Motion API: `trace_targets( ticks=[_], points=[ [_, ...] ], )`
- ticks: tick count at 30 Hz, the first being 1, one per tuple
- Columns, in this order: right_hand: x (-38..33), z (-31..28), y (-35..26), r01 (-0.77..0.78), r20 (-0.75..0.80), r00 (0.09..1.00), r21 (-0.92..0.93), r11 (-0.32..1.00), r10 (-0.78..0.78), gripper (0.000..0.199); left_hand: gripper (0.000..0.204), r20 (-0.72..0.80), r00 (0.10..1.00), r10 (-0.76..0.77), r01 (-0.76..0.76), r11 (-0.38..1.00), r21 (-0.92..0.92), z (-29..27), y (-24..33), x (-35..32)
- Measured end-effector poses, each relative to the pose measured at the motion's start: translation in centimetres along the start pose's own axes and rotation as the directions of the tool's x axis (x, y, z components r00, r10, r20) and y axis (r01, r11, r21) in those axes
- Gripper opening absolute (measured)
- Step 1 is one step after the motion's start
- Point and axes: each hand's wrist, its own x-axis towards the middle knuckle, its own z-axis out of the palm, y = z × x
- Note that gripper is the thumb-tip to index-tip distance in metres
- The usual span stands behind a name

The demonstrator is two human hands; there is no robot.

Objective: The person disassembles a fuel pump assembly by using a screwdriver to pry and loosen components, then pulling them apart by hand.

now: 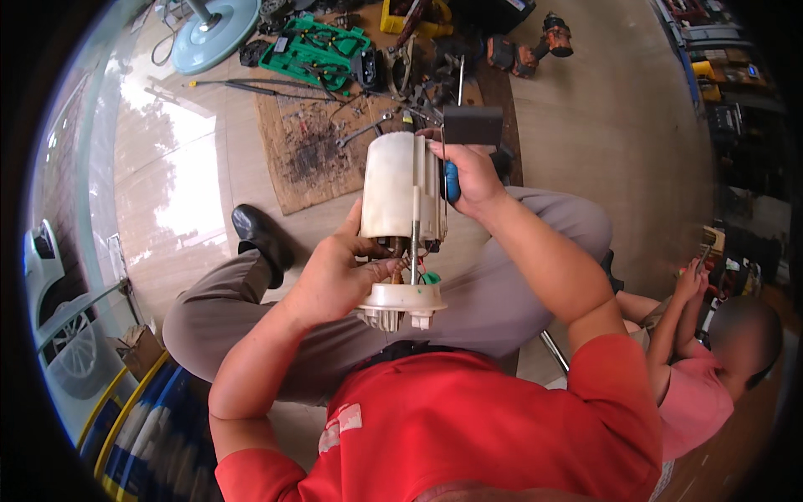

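A fuel pump module is held up between my hands over my lap, its whitish cylindrical housing [389, 184] farther away and its round cream flange [406, 297] nearest me. My left hand [339, 272] is closed at the gap between them, thumb and fingers by the metal rod, spring and wires. Around the housing's far right side closes my right hand [473, 176]. A blue piece [452, 181], perhaps a tool handle, shows at its palm; the rest is hidden. Just beyond that hand sits a dark rectangular block [473, 125], apparently the float, on a thin wire arm.
Stained cardboard [305, 151] lies ahead on the tiles, bearing a wrench [364, 131] and loose parts. Beyond are a green tool case [314, 54], a yellow bin [416, 17] and an orange-black power tool [514, 57]. Another person in pink [698, 402] sits at right.
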Motion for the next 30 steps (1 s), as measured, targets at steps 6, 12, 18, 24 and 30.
trace_targets(
  ticks=[6, 12, 18, 24, 30],
  points=[
    [-0.9, -0.1, 1.3, -0.075, 0.025, 0.997, -0.012, 0.997, 0.076, 0.025, 0.020, -0.026, 0.998, 0.053, -0.050, 0.992, 0.112, 0.9, -2.5, -0.7],
    [-2.9, 0.5, 2.9, -0.258, 0.069, 0.954, -0.311, 0.915, 0.293, 0.029, 0.010, 0.034, 0.987, -0.155, 0.158, 0.981, -0.111, 1.5, -3.2, -3.5],
    [-3.7, 0.4, 2.7, -0.206, -0.082, 0.977, -0.624, 0.754, 0.199, 0.027, 0.011, -0.137, 0.988, -0.075, 0.085, 0.994, 0.064, 2.7, -5.2, -6.2],
    [-6.9, 3.8, -2.1, 0.489, 0.430, 0.870, -0.685, 0.540, -0.243, 0.025, 0.018, -0.237, 0.967, -0.089, 0.170, 0.922, 0.348, 1.3, -5.9, -6.4],
    [-5.3, 8.6, 4.3, 0.738, 0.731, 0.647, -0.672, -0.062, -0.218, 0.036, 0.024, -0.167, 0.981, -0.097, 0.186, 0.701, 0.688, 3.7, -5.5, -5.9]
  ],
)
